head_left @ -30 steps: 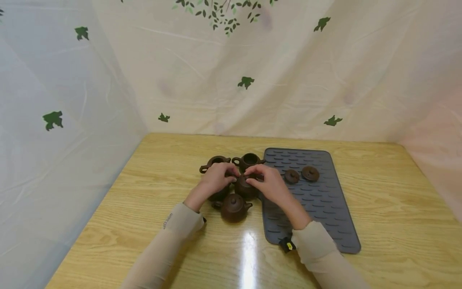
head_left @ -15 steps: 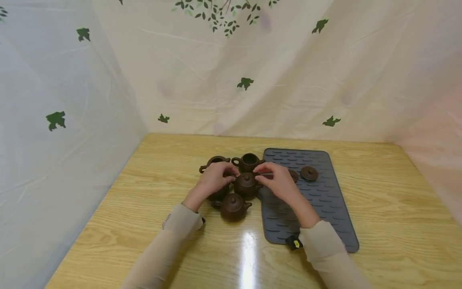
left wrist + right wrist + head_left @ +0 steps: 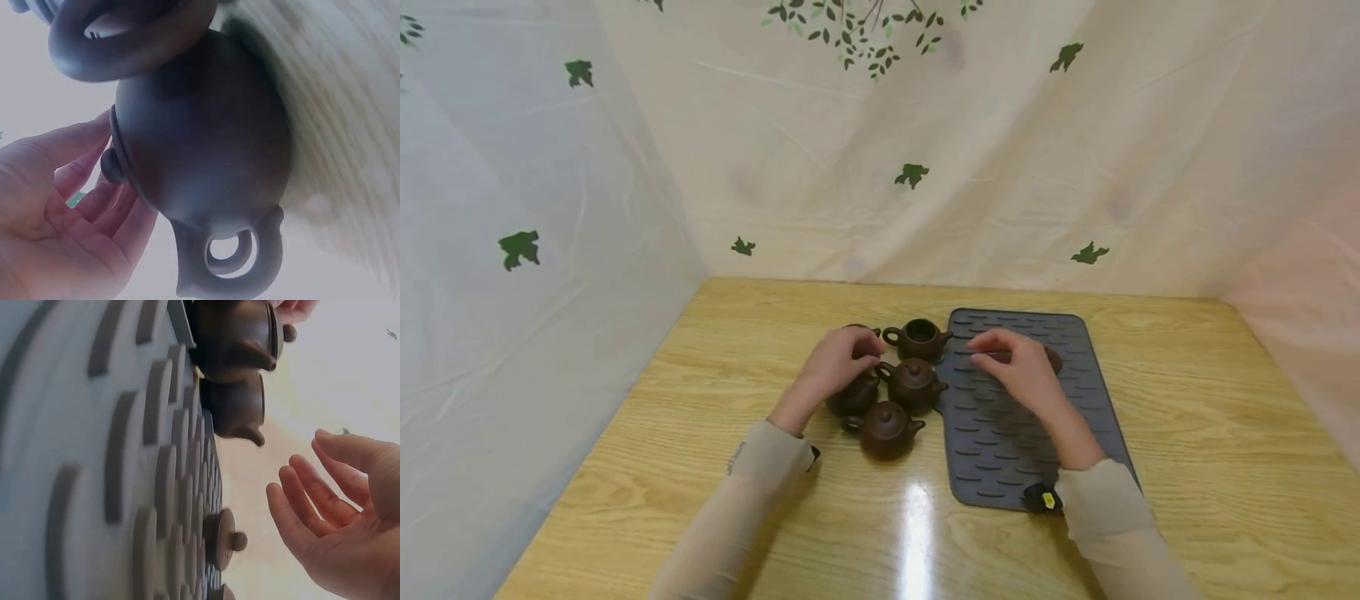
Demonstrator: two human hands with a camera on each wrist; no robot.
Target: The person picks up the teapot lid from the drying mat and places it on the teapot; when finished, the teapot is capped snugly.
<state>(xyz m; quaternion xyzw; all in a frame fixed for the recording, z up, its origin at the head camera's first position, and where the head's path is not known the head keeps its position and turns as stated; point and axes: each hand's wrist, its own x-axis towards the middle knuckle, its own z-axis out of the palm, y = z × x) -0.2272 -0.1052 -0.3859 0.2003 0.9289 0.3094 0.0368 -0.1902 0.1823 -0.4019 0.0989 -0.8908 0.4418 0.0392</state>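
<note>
Over the left of a cluster of several dark brown clay teapots, my left hand (image 3: pixel 842 362) hovers with loosely bent fingers. In the left wrist view its fingers lie beside the lid and knob of a teapot (image 3: pixel 206 131); whether they touch it I cannot tell. My right hand (image 3: pixel 1018 371) is in the air above the grey mat, fingers parted, holding nothing. A lidded teapot (image 3: pixel 913 383) sits in the middle, another lidded teapot (image 3: pixel 887 433) in front. Behind them is a lidless teapot (image 3: pixel 920 342). The back left teapot is mostly hidden by my left hand.
A grey ridged mat (image 3: pixel 977 467) lies right of the teapots on the wooden table (image 3: pixel 700 400). Two loose lids rest on it: one lid (image 3: pixel 220 539) stands out in the right wrist view, a second lid (image 3: pixel 226 592) below it. A cloth backdrop (image 3: pixel 820 192) hangs behind.
My right hand has moved right, from the middle teapot's lid to above the mat, now covering one loose lid. My left hand has drawn slightly left. The middle teapot's lid stays on.
</note>
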